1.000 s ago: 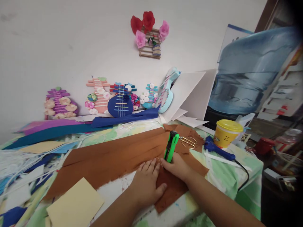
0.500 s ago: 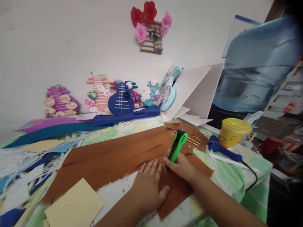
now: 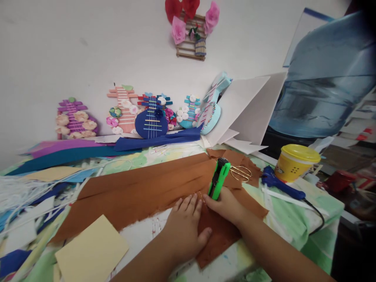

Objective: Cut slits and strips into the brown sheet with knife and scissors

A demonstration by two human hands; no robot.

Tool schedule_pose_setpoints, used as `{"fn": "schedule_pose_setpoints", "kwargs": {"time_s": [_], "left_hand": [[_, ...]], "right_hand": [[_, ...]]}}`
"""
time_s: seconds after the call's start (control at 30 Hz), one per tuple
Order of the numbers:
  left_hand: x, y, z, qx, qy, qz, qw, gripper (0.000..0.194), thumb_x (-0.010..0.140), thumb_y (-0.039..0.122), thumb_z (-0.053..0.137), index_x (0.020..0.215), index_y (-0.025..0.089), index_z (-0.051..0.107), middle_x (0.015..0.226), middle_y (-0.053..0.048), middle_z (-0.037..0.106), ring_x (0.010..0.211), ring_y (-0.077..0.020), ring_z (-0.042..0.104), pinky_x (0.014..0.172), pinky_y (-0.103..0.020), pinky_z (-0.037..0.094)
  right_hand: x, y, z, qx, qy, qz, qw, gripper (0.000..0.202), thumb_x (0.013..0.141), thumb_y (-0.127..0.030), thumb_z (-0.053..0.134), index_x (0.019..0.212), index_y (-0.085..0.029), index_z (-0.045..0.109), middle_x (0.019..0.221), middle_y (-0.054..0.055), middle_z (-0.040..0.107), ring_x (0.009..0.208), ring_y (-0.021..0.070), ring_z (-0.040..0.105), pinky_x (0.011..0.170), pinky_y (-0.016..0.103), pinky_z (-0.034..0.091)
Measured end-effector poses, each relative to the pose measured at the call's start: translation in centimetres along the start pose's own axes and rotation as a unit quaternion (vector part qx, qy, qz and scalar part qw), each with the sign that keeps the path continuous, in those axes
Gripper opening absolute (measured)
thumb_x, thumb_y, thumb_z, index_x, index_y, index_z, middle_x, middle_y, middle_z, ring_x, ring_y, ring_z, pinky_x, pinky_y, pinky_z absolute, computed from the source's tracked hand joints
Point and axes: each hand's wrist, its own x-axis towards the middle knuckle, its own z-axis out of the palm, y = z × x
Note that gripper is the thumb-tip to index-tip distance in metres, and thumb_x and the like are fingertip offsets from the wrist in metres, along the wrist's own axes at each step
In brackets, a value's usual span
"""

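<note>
A green utility knife (image 3: 219,179) is gripped by the right hand (image 3: 225,203), the fingers being closed around its lower part, while the body of the knife stands tilted up and away from the person. The tip of the knife is lowered to a long sheet of brown felt (image 3: 141,192), which is spread across the middle of the desk (image 3: 293,223); the blade itself is too small to be seen clearly. The left hand (image 3: 183,231) is laid flat on the near part of the brown felt, with the fingers spread and nothing held in it, and its fingertips are just beside the right hand. A pale yellow card (image 3: 91,252) is placed on the desk to the left of the left arm, partly over the edge of the felt. Behind the knife, gold scissors (image 3: 241,172) are lying on the far end of the felt. To the right of them a blue glue gun (image 3: 279,186) with a black cord is seen, and near it a yellow container (image 3: 296,162) with a lid is standing. Long strips of blue felt (image 3: 158,143) and purple felt (image 3: 61,147) are lying at the far side of the desk, and white strings (image 3: 20,194) are gathered at the left. Small decorated guitar models (image 3: 151,123) are leaned against the white wall, next to white boards (image 3: 243,107). A large water bottle (image 3: 326,86) is seen at the right.
</note>
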Motion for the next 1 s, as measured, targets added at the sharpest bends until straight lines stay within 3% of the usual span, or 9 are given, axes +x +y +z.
{"fn": "schedule_pose_setpoints", "kwargs": {"time_s": [0.27, 0.4, 0.67, 1.0], "left_hand": [[-0.08, -0.09, 0.04, -0.003, 0.015, 0.007, 1.000, 0.065, 0.078, 0.049, 0.034, 0.130, 0.011, 0.026, 0.135, -0.013, 0.020, 0.123, -0.0267, 0.017, 0.100, -0.042, 0.011], [-0.03, -0.10, 0.06, -0.001, 0.016, 0.006, 1.000, 0.065, 0.079, 0.050, 0.034, 0.130, 0.010, 0.026, 0.135, -0.013, 0.021, 0.123, -0.0264, 0.019, 0.100, -0.042, 0.013], [-0.03, -0.04, 0.00, 0.007, 0.003, 0.004, 1.000, 0.063, 0.079, 0.049, 0.032, 0.130, 0.011, 0.026, 0.135, -0.013, 0.020, 0.123, -0.0261, 0.017, 0.099, -0.044, 0.013], [-0.04, -0.02, -0.05, -0.005, 0.011, 0.005, 1.000, 0.065, 0.079, 0.048, 0.035, 0.130, 0.010, 0.025, 0.135, -0.013, 0.019, 0.123, -0.0266, 0.018, 0.099, -0.043, 0.013]], "right_hand": [[-0.08, -0.25, 0.03, -0.005, -0.034, -0.023, 0.999, 0.021, 0.070, -0.032, 0.048, 0.058, -0.018, 0.037, 0.054, -0.004, 0.040, 0.051, 0.0085, 0.039, 0.046, 0.020, 0.031], [0.08, -0.34, -0.15, 0.015, -0.019, 0.013, 1.000, 0.028, 0.068, -0.038, 0.050, 0.055, -0.018, 0.035, 0.052, -0.004, 0.036, 0.049, 0.0085, 0.037, 0.044, 0.020, 0.030], [0.30, 0.13, -0.28, 0.086, 0.018, 0.038, 0.995, 0.028, 0.069, -0.038, 0.049, 0.054, -0.018, 0.038, 0.050, -0.003, 0.043, 0.049, 0.0093, 0.042, 0.046, 0.021, 0.035], [0.13, -0.07, 0.03, 0.043, 0.007, 0.030, 0.999, 0.026, 0.067, -0.033, 0.050, 0.052, -0.018, 0.035, 0.047, -0.004, 0.041, 0.045, 0.0079, 0.039, 0.042, 0.019, 0.031]]}}
